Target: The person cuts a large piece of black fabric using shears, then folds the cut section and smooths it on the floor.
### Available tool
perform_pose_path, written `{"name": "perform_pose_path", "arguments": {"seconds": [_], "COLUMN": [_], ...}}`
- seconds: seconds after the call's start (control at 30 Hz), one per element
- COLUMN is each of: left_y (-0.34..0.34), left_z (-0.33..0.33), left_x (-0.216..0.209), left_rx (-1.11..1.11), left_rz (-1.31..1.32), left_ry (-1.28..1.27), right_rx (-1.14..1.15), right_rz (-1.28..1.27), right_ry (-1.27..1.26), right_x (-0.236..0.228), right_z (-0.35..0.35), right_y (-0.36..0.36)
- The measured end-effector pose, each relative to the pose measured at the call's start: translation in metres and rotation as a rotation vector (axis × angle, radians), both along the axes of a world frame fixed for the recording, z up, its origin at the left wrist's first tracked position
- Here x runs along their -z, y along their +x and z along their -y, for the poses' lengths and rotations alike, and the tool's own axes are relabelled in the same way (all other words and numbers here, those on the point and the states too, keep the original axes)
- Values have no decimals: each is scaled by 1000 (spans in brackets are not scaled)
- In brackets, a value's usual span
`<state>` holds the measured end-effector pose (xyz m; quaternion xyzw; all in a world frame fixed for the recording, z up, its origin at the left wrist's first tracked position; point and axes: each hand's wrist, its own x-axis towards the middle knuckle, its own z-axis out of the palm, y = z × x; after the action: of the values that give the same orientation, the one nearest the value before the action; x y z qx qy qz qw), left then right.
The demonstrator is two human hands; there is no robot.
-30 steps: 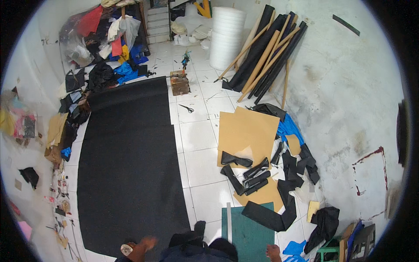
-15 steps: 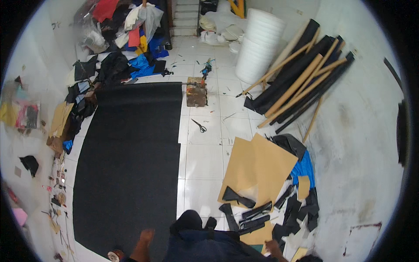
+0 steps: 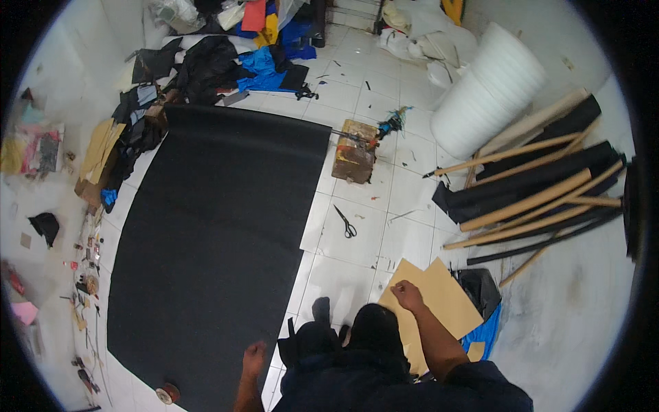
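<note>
I see a large black sheet (image 3: 213, 254) spread flat on the white tiled floor (image 3: 357, 275), filling the left half of my view from about 11 o'clock down to 7 o'clock. My left hand (image 3: 254, 358) hangs over the sheet's near edge at 6 o'clock, fingers curled downward; I cannot tell whether it grips anything. My right hand (image 3: 410, 295) is clenched in a loose fist above a tan cardboard panel (image 3: 439, 302) at 5 o'clock, with nothing visible in it. A small round tape roll (image 3: 167, 393) lies just beside the sheet's near corner at 7 o'clock. Scissors (image 3: 345, 221) lie on bare tiles near the centre, close to the sheet's right edge, and a worn wooden block (image 3: 355, 159) sits at 12 o'clock just past its far corner. Long rolls and poles (image 3: 542, 192) crowd 3 o'clock, beside a white foam roll (image 3: 487, 96) at 1 o'clock. Heaped fabric scraps (image 3: 206, 62) border the sheet's far end at 11 o'clock.
</note>
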<state>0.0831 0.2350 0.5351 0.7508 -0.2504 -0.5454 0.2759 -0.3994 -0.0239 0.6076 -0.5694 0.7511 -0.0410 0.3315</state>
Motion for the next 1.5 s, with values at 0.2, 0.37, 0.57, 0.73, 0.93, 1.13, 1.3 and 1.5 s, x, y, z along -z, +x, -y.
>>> {"name": "perform_pose_path", "arguments": {"seconds": [0.2, 0.37, 0.57, 0.73, 0.93, 1.13, 1.3, 1.5], "left_y": [-62, -93, -92, -94, -92, -83, -70, -89], "left_z": [195, 228, 112, 90, 106, 102, 87, 129], "left_x": [-80, 89, 343, 516, 560, 590, 590, 577], "left_rx": [-493, -493, -761, -1138, -1842, -1805, -1818, -1941], "left_rz": [-224, -115, 16, 136, 226, 216, 290, 180], "left_ry": [-214, -65, 244, 316, 452, 200, 232, 59], "right_rx": [-477, -656, -780, -385, 90, -48, -472, -810], "right_rz": [-2, -138, 68, 114, 65, 714, 697, 699], "right_ry": [225, 196, 121, -54, -183, -517, -449, -304], "right_x": [59, 226, 435, 586, 632, 631, 553, 535], "right_z": [150, 275, 410, 531, 557, 543, 397, 325], "right_y": [72, 100, 203, 268, 375, 388, 443, 444]}}
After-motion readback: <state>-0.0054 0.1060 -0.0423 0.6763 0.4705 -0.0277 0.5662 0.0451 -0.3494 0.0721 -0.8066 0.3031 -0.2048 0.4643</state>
